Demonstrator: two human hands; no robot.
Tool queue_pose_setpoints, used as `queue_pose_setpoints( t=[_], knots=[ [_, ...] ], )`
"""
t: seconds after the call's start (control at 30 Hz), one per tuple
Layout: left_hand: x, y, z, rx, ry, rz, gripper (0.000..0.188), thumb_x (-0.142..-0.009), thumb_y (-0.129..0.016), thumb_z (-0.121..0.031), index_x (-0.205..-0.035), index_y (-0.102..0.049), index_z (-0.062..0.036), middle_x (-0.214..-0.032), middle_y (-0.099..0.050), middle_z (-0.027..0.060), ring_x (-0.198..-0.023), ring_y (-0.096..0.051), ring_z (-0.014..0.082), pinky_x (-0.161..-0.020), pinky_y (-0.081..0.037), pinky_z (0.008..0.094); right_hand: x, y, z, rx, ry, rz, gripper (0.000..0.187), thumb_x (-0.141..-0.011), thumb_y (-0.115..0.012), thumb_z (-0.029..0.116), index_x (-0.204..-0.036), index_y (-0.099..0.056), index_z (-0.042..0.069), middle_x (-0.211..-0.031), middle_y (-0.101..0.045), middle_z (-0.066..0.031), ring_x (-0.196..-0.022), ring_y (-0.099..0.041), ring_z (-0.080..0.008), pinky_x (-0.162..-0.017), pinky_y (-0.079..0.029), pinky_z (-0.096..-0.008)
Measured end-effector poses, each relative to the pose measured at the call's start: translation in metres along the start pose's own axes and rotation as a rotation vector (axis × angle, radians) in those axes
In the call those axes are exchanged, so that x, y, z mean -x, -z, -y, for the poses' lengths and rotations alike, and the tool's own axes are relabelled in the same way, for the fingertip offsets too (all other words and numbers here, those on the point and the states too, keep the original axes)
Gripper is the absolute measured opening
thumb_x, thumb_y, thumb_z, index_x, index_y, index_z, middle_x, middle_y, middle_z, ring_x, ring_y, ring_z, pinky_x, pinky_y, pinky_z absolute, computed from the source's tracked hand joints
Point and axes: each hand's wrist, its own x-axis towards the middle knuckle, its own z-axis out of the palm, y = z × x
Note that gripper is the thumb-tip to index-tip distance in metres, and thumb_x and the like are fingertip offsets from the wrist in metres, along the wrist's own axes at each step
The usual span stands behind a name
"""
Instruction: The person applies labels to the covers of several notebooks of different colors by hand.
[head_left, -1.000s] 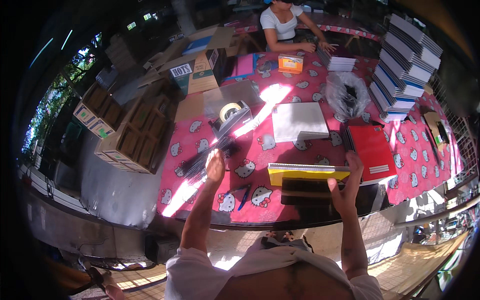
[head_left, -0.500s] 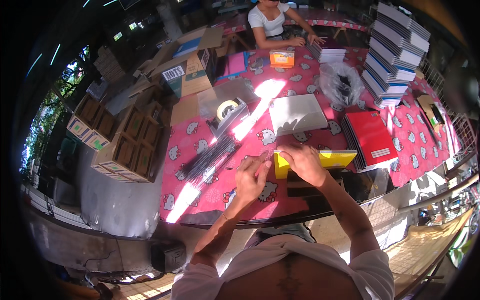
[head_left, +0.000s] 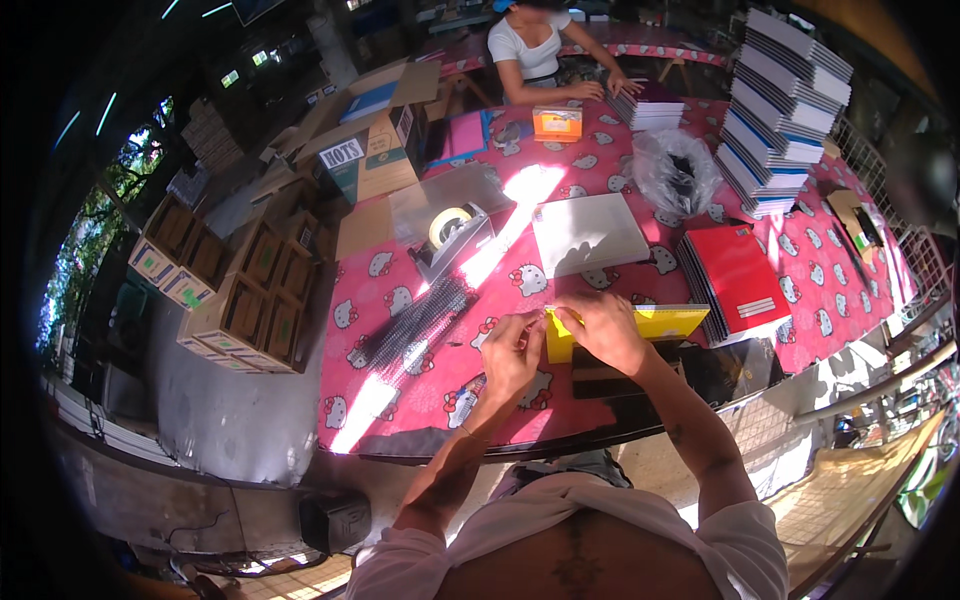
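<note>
A yellow notebook [head_left: 655, 324] stands on its long edge near the table's front, a thin binding running along its top. My right hand [head_left: 606, 330] is closed over its left part, thumb toward the left corner. Beside that corner my left hand [head_left: 512, 348] is closed in a pinch; whatever its fingertips hold is too small to make out. Left of my hands lies a bundle of dark binding coils [head_left: 425, 322]. A stack of red notebooks [head_left: 735, 275] sits to the right, and a pale grey-white stack [head_left: 590, 235] lies just beyond my hands.
A tape dispenser [head_left: 455, 245] stands at left centre, near an open carton [head_left: 375, 150]. Tall notebook piles [head_left: 780, 120] rise at the far right beside a clear plastic bag [head_left: 675, 175]. Across the table a person [head_left: 535, 55] handles dark-covered notebooks [head_left: 648, 105]. An orange box [head_left: 557, 124] sits nearby.
My left hand has moved right and slightly up to the notebook's left corner, and its fingers have closed into a pinch. My right hand keeps its hold on the yellow notebook.
</note>
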Motion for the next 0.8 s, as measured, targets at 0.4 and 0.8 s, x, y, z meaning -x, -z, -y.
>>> queue_pose_setpoints(
  t=[0.4,0.8],
  knots=[
    [-0.01,0.002,0.001,-0.14,-0.008,-0.008,0.011,-0.088,-0.074,-0.012,-0.095,-0.071,-0.003,-0.083,-0.066,0.0131,-0.066,-0.066,0.028,-0.06,-0.053,0.0384,0.0,-0.003,-0.004,-0.03,0.036,-0.021,0.015,-0.093,-0.064,0.024,-0.094,-0.069,0.009,-0.085,-0.07,-0.012,-0.073,-0.068,-0.0356,-0.066,-0.054,-0.0473],
    [-0.012,0.005,0.0,-0.168,-0.063,0.04,0.014,-0.087,-0.076,-0.011,-0.09,-0.067,-0.001,-0.081,-0.062,0.0126,-0.061,-0.064,0.0251,-0.056,-0.05,0.0376,0.003,-0.007,-0.011,-0.045,0.059,-0.053,0.013,-0.093,-0.067,0.024,-0.099,-0.071,0.014,-0.087,-0.073,-0.0095,-0.073,-0.069,-0.0357,-0.067,-0.055,-0.0468]
  ],
)
